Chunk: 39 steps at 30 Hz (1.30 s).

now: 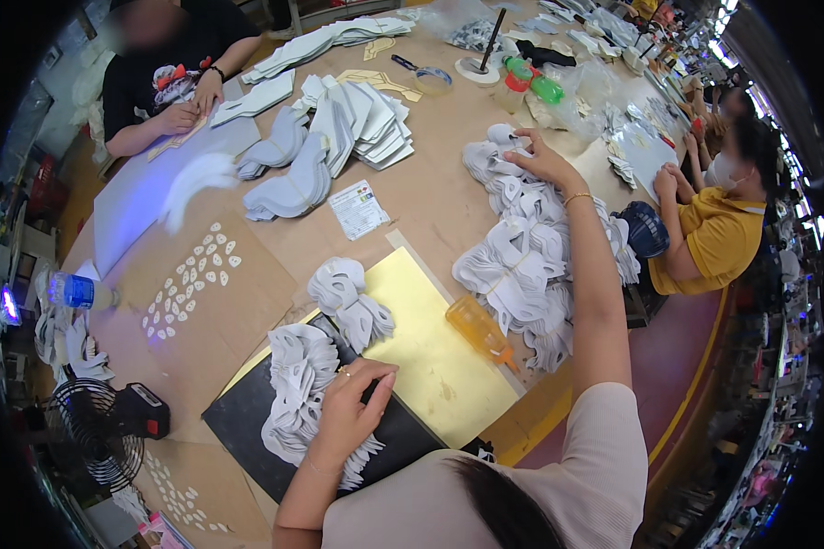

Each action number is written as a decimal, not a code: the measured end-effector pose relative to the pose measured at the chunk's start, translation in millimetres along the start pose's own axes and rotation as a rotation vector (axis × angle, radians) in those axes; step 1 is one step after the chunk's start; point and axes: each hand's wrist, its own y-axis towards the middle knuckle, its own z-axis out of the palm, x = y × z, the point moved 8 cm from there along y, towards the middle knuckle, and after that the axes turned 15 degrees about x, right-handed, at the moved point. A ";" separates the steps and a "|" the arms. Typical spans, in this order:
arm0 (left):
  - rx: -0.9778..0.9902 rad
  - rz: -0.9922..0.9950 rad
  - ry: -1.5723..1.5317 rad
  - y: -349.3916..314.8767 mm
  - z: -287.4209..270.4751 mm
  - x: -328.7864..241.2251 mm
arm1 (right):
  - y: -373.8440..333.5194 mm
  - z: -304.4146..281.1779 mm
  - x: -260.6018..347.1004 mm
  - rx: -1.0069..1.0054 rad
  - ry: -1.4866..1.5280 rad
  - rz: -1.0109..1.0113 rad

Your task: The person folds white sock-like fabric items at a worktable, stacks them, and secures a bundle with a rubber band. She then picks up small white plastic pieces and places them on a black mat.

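My right arm is stretched far forward, and my right hand (542,160) reaches the far end of a large heap of white cut pieces (513,261) with cut-out openings. Its thumb and fingers are apart, touching the top piece there. Close to me, my left hand (352,403) rests beside a stack of similar white pieces (298,380) on a black sheet (247,416). Its thumb and forefinger are drawn together; anything between them is hidden. A smaller bundle of white pieces (348,302) lies just beyond, partly over a yellow sheet (430,366).
An orange squeeze bottle (479,329) lies by the right heap. At left are small white pieces (192,279) on brown board, a fan (96,430) and a clear bottle (78,291). Stacked grey-white pieces (357,119) and tape (433,80) lie farther off. Co-workers sit across and at right.
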 end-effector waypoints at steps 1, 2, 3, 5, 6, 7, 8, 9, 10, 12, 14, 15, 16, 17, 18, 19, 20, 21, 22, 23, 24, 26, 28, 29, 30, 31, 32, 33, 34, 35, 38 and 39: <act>0.007 0.008 0.007 0.0 0.4 -0.3 | -1.5 0.0 0.7 0.004 -0.021 -0.031; 0.013 0.014 0.014 0.1 1.0 -0.7 | -2.7 0.3 1.9 0.009 -0.042 -0.063; 0.017 0.031 0.016 0.4 2.3 -0.1 | -3.5 0.7 1.8 0.015 -0.059 -0.107; 0.007 0.060 0.035 4.2 1.7 5.0 | 1.8 2.1 4.1 0.032 -0.090 -0.221; 0.010 0.051 0.040 4.1 1.0 5.9 | 5.3 10.3 6.3 0.054 -0.116 -0.178; 0.016 0.044 0.042 4.3 0.8 5.8 | 0.9 15.1 13.9 0.075 -0.145 -0.133; 0.021 0.037 0.043 3.8 0.9 6.2 | 0.5 18.8 19.7 0.095 -0.175 -0.089; 0.031 0.046 0.050 4.1 2.2 7.9 | 0.3 19.0 16.3 0.134 -0.184 -0.033; 0.035 0.050 0.059 4.0 2.9 8.2 | -0.4 14.5 16.6 0.117 -0.315 -0.008; 0.046 0.066 0.073 3.4 4.2 7.1 | -2.8 4.6 21.4 0.073 -0.579 0.045; 0.053 0.025 0.077 0.1 2.4 6.7 | -36.3 15.7 104.7 -0.186 -0.904 0.019; 0.065 0.026 0.076 1.3 2.9 5.7 | -46.4 14.9 128.0 -0.291 -0.880 -0.094; 0.073 0.020 0.077 2.1 3.7 6.0 | -54.0 22.6 149.1 -0.390 -0.850 -0.214; 0.074 0.026 0.081 2.5 3.7 5.9 | -60.3 46.4 164.4 -0.314 -0.557 -0.388; 0.082 0.037 0.085 3.6 4.1 5.4 | -73.1 75.4 181.8 -0.238 -0.260 -0.544; 0.081 0.032 0.098 1.8 4.5 5.8 | -79.0 117.8 200.9 -0.018 -0.133 -0.303; 0.072 0.044 0.117 0.9 4.2 3.8 | -89.3 150.5 216.7 0.120 -0.104 -0.341; 0.070 0.068 0.134 1.9 5.2 3.0 | -100.6 189.7 225.5 0.260 -0.124 -0.384; 0.073 0.095 0.148 3.3 7.1 1.2 | -108.1 219.5 232.4 0.353 -0.179 -0.396; 0.073 0.087 0.146 3.9 7.7 1.8 | -113.0 241.9 239.7 0.421 -0.217 -0.391; 0.070 0.076 0.147 2.7 6.8 3.0 | -117.3 258.4 248.9 0.492 -0.309 -0.368; 0.077 0.057 0.140 4.0 7.3 3.4 | -111.2 273.7 245.4 0.485 -0.297 -0.414; 0.077 0.027 0.120 3.7 6.5 4.0 | -102.4 262.7 245.1 0.487 -0.084 -0.464; 0.070 0.054 0.131 4.5 6.7 2.6 | -97.7 253.2 245.4 0.485 0.021 -0.490; 0.081 0.057 0.135 5.6 7.8 2.5 | -94.8 233.6 243.1 0.418 0.116 -0.484; 0.082 0.051 0.135 4.6 8.0 2.4 | -94.5 210.2 241.0 0.362 0.205 -0.481; 0.083 0.046 0.134 3.9 7.7 2.0 | -90.9 186.6 234.7 0.306 0.293 -0.479; 0.085 0.044 0.157 4.0 8.6 0.0 | -82.1 154.9 220.1 0.139 0.251 -0.539; 0.100 0.047 0.163 5.1 10.8 0.0 | -76.6 118.1 202.4 -0.031 0.204 -0.593; 0.099 0.040 0.171 3.3 11.0 2.6 | -76.8 83.1 192.1 -0.137 0.240 -0.533; 0.115 0.039 0.196 2.8 13.3 3.5 | -65.1 -25.8 128.8 -0.379 0.167 -0.333; 0.114 0.040 0.207 3.5 13.3 3.4 | -60.6 -54.6 104.9 -0.447 0.150 -0.238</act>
